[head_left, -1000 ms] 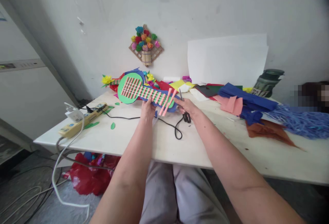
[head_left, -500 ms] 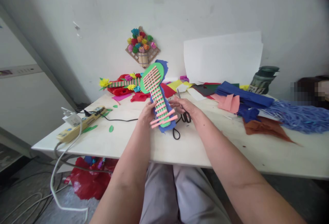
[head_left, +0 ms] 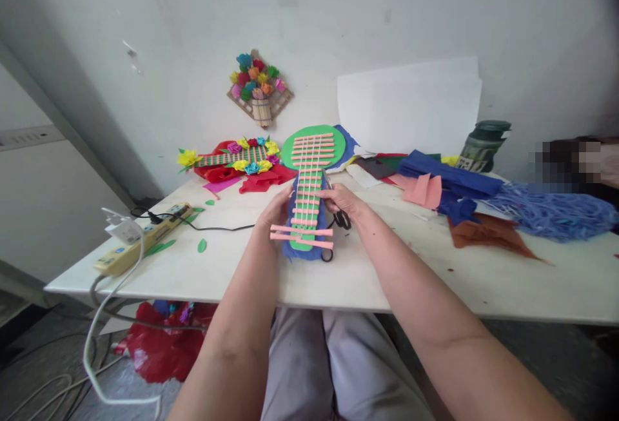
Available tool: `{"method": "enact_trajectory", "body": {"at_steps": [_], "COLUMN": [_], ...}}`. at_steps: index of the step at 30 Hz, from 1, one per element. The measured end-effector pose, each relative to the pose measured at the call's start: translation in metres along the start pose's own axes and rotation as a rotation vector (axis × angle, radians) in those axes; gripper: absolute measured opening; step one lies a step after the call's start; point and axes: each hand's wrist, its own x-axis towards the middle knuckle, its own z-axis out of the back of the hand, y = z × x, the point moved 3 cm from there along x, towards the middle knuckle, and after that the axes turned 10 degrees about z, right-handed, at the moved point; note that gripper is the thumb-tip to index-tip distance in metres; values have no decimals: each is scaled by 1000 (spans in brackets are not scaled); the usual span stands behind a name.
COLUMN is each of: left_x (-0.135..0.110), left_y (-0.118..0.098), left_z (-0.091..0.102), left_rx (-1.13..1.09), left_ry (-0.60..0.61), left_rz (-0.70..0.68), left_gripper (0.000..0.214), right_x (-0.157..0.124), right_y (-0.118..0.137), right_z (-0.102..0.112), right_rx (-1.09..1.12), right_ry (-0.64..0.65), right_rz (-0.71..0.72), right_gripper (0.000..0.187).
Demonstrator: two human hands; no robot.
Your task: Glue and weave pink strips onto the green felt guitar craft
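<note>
A toy craft guitar point(head_left: 310, 179) is held over the table with its round green body away from me and its neck toward me. Pink sticks run across it, white strings run along it, and torn blue paper point(head_left: 347, 144) sticks out behind its edges. My left hand point(head_left: 279, 208) grips the left side of the neck, its fingers partly hidden. On the right side, my right hand point(head_left: 342, 198) pinches the neck edge while also holding scissors point(head_left: 342, 219), black handles downward. A black loop point(head_left: 327, 254) shows beneath the neck end; what it belongs to is hidden.
A second craft guitar with paper flowers point(head_left: 235, 156) lies at back left. A power strip point(head_left: 145, 237) with cables sits at the left edge. Coloured paper point(head_left: 447, 175), blue shredded strands point(head_left: 551, 211) and a dark green bottle point(head_left: 483, 145) are at right. A flower decoration point(head_left: 261, 86) hangs on the wall.
The guitar has turned from a leftward tilt to nearly straight, its face now more toward me. My right fingers have closed onto the neck's right edge. The view has shifted slightly.
</note>
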Motion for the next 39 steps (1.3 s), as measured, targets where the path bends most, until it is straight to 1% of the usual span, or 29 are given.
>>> {"method": "enact_trajectory", "body": {"at_steps": [1,3,4,5,7,9,11,14,16,18,20,23,25,27,28,29,30,32,36,39], "left_x": [-1,-2,-3,-4,-4,-3,-2,-1,0,0,0,1,1,2,2,3,3,3,4,6], "left_y": [-2,-5,-7,-8,-8,-5,-1,3,4,5,5,5,6,8,8,9,10,10,10,10], "left_z": [2,8,10,12,11,8,5,4,5,7,9,11,13,14,15,16,17,17,16,18], "left_rx": [-31,-59,-64,-68,-102,-145,-167,-146,-125,-127,-155,-193,-199,-197,-195,-193,-191,-183,-170,-162], "left_ry": [-15,-93,-148,-172,-192,-164,-136,-126,-124,-148,-197,-255,-274,-274,-271,-265,-257,-236,-217,-234], "left_rz": [14,37,20,-10,-42,-52,-57,-64,-65,-72,-77,-67,-66,-67,-67,-65,-62,-53,-37,-25], "left_gripper": [56,64,67,68,72,73,68,45,34,30,28,28,26,25,25,26,26,27,29,29], "right_x": [0,0,0,0,0,1,2,4,5,5,4,2,1,1,0,0,0,-4,-12,-13], "right_y": [1,4,5,6,7,5,2,-5,-9,-11,-10,-6,-3,-1,0,3,6,11,14,9], "right_z": [2,7,10,12,17,19,18,12,7,2,0,1,7,16,20,23,25,27,25,23], "right_rx": [34,96,121,144,186,213,217,201,186,157,114,5,-93,-183,-215,-230,-248,-335,-453,-538], "right_ry": [-31,-103,-145,-188,-284,-384,-476,-580,-609,-605,-556,-413,-329,-283,-245,-194,-113,2,231,330], "right_rz": [10,20,24,30,35,29,11,-33,-69,-93,-108,-123,-108,-98,-66,-4,66,129,76,25], "right_gripper": [35,32,31,29,25,21,18,16,15,14,15,28,37,41,40,37,33,28,26,27]}}
